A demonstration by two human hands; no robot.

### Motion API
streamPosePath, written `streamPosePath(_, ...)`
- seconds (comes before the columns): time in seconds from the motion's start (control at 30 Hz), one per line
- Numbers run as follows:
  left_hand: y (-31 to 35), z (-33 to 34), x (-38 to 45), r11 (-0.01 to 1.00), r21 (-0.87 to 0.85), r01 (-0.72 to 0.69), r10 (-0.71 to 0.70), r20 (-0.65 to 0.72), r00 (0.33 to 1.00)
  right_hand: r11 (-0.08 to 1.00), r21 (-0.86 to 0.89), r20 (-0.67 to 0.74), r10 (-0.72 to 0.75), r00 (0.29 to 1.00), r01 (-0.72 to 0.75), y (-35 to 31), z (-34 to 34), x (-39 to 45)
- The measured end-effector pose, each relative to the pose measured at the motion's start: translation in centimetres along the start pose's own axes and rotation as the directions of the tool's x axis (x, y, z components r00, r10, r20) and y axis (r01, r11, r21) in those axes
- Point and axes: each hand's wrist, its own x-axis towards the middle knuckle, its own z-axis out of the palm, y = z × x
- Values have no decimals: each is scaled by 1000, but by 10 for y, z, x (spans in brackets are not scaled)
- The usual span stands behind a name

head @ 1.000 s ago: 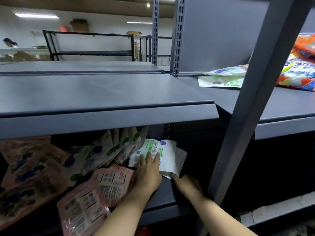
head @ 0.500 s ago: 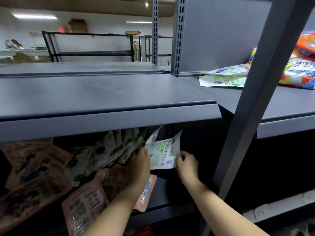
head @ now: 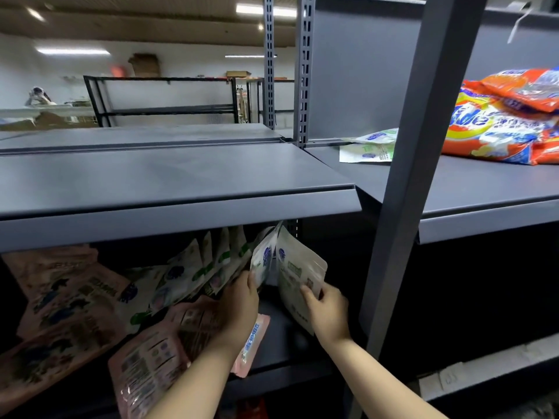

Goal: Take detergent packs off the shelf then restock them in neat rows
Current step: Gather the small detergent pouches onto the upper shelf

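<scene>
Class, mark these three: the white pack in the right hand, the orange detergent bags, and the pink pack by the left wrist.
White pack (head: 295, 273): head view, its printed face.
Orange detergent bags (head: 502, 122): head view, front bag's face.
Pink pack (head: 251, 343): head view, its blue-lettered side.

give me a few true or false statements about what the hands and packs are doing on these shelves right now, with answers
1. The right hand holds a white-green pack upright on the lower shelf. True.
2. The left hand is up on the upper shelf. False: it is at the row of leaning packs below.
3. Orange detergent bags lie on the upper right shelf. True.
4. Pink packs hang from hooks. False: they lie on the lower shelf.
</scene>
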Motion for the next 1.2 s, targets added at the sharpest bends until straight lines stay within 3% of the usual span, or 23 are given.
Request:
streamPosePath(0.23,30,-5,-6,989,-144,-44,28,-115,993,996,48,-96,-75,993,80,-12,-6,-8)
streamPosePath(0.33,48,-14,-21,991,-65,-121,97,-296,950,985,26,-106,-169,980,173,-28,-16,-17)
streamPosePath(0.43,55,-25,-35,974,51,-219,221,-409,885,979,21,14,-203,979,202,-42,-28,-30)
streamPosePath(0.6,67,-42,-69,998,-20,-61,45,-460,887,951,0,80,-307,948,308,-50,-46,-52)
streamPosePath(0.67,68,-50,-81,999,-16,-47,34,-467,884,933,-16,44,-360,932,361,-48,-50,-59)
streamPosePath(0.83,70,-74,-104,983,35,-182,172,-542,822,904,1,-41,-427,904,427,-50,-63,-75)
streamPosePath(0.97,76,-92,-126,973,64,-220,216,-577,788,831,-197,-215,-555,804,521,-55,-82,-90)
streamPosePath(1.2,95,-122,-176,966,17,-259,223,-563,796,794,-191,-336,-605,722,577,-66,-135,-114)
